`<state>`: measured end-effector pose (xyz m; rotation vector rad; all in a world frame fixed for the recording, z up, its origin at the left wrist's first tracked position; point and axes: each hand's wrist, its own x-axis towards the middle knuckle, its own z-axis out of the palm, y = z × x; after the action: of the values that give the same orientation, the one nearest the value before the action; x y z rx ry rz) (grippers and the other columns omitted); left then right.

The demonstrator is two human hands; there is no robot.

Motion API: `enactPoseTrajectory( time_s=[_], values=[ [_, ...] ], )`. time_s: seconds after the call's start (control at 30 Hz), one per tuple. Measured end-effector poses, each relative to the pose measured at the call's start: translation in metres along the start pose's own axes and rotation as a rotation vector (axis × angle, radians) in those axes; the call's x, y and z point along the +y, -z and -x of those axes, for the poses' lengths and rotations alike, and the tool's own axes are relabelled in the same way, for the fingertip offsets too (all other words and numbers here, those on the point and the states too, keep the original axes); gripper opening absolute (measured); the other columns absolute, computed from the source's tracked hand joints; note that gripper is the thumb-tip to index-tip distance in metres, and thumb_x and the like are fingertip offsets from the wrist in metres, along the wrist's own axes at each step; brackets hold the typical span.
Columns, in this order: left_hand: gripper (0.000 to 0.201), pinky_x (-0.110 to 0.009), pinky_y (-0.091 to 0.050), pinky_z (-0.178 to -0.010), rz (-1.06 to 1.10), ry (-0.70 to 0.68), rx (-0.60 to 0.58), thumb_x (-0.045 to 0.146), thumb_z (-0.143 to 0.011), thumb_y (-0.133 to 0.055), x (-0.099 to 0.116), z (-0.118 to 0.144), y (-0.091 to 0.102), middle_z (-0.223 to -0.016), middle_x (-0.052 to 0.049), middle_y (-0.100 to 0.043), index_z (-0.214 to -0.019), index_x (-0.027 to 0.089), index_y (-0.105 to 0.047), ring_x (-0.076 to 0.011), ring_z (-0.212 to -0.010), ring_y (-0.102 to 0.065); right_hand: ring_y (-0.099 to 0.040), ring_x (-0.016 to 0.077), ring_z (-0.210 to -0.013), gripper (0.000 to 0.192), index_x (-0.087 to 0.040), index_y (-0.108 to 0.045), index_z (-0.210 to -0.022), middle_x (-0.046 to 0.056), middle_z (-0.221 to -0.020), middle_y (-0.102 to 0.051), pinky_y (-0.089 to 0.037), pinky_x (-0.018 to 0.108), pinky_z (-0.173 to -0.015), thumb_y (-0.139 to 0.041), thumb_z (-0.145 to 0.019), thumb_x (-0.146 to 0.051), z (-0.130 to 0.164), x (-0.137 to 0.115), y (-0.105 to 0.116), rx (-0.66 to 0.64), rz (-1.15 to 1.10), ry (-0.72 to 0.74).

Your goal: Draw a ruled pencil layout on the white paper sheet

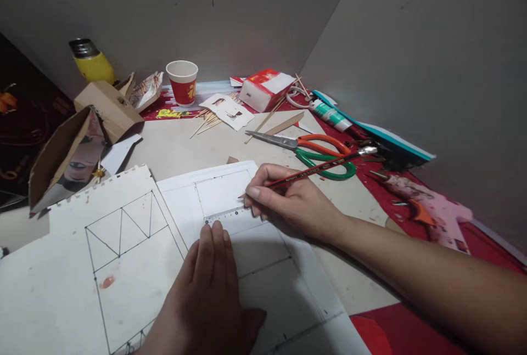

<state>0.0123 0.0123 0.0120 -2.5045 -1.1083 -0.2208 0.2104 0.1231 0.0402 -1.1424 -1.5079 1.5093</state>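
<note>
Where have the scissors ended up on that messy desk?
In the head view, the scissors lie right of centre on the desk, just beyond the right hand holding the pencil, near the green tube.

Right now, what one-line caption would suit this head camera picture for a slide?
Right hand rules a pencil line along a ruler pinned by the left hand on white paper.

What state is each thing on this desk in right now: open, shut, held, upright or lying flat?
Pencil: held in right hand, tip on paper.
Ruler: flat, pressed under left hand.
White sheet: flat, partly ruled.
Scissors: lying shut.
Paper cup: upright, open top.
Yellow flask: upright, capped.
Glue tube: lying down.
Cardboard box: lying on its side.
</note>
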Motion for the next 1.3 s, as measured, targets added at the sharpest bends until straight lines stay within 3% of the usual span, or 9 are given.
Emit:
enactPoseTrajectory(
  time_s=[0.13,0.37,0.53,0.8,1.03,1.3],
  values=[
    [0.084,-0.045,-0.040,-0.103,0.008,-0.011,-0.004,0.066,-0.094,-0.044,-0.001,-0.001,-0.001,-0.132,-0.033,-0.063,-0.129,-0.009,-0.060,-0.0407,-0.119,-0.064,-0.058,0.0100,-0.056,0.021,-0.019,-0.058,-0.077,0.001,-0.071,-0.068,-0.046,0.022,-0.050,-0.070,-0.084,-0.034,0.000,-0.001,0.000,-0.004,0.016,0.003],
    [0.065,-0.040,-0.045,-0.100,0.171,0.035,-0.101,0.063,-0.087,-0.058,-0.007,-0.006,0.006,-0.139,-0.025,-0.063,-0.118,0.007,-0.070,-0.0357,-0.120,-0.064,-0.046,0.0087,-0.050,0.018,-0.020,-0.054,-0.072,-0.003,-0.061,-0.059,-0.036,0.024,-0.047,-0.065,-0.083,-0.029,-0.002,0.001,-0.001,-0.040,0.064,0.025],
    [0.077,-0.042,-0.045,-0.095,0.136,-0.043,-0.025,0.066,-0.092,-0.049,-0.014,-0.005,0.003,-0.136,-0.028,-0.063,-0.135,0.003,-0.059,-0.0359,-0.116,-0.064,-0.048,0.0110,-0.058,0.012,-0.020,-0.054,-0.071,-0.002,-0.064,-0.058,-0.038,0.026,-0.053,-0.063,-0.079,-0.025,-0.007,-0.001,0.000,-0.078,0.195,0.072],
    [0.079,-0.043,-0.039,-0.099,0.111,-0.043,-0.005,0.065,-0.093,-0.046,-0.012,-0.005,-0.001,-0.135,-0.029,-0.063,-0.133,-0.001,-0.061,-0.0364,-0.115,-0.063,-0.048,0.0131,-0.062,0.014,-0.021,-0.053,-0.071,-0.002,-0.065,-0.054,-0.039,0.027,-0.055,-0.060,-0.080,-0.028,-0.010,-0.001,0.000,-0.105,0.289,0.091],
    [0.086,-0.044,-0.037,-0.102,0.075,0.005,-0.093,0.070,-0.088,-0.051,-0.005,-0.005,0.003,-0.141,-0.029,-0.059,-0.137,0.000,-0.060,-0.0369,-0.120,-0.061,-0.047,0.0128,-0.059,0.013,-0.022,-0.051,-0.069,-0.003,-0.063,-0.053,-0.037,0.027,-0.054,-0.058,-0.080,-0.025,-0.010,0.002,-0.001,-0.112,0.332,0.132],
    [0.082,-0.044,-0.038,-0.098,0.078,-0.037,-0.023,0.066,-0.091,-0.048,-0.009,-0.004,-0.003,-0.137,-0.031,-0.061,-0.135,-0.002,-0.061,-0.0377,-0.116,-0.062,-0.045,0.0125,-0.060,0.016,-0.022,-0.050,-0.069,-0.004,-0.062,-0.051,-0.036,0.027,-0.055,-0.059,-0.082,-0.021,-0.010,0.002,-0.001,-0.129,0.356,0.148]
  ],
)
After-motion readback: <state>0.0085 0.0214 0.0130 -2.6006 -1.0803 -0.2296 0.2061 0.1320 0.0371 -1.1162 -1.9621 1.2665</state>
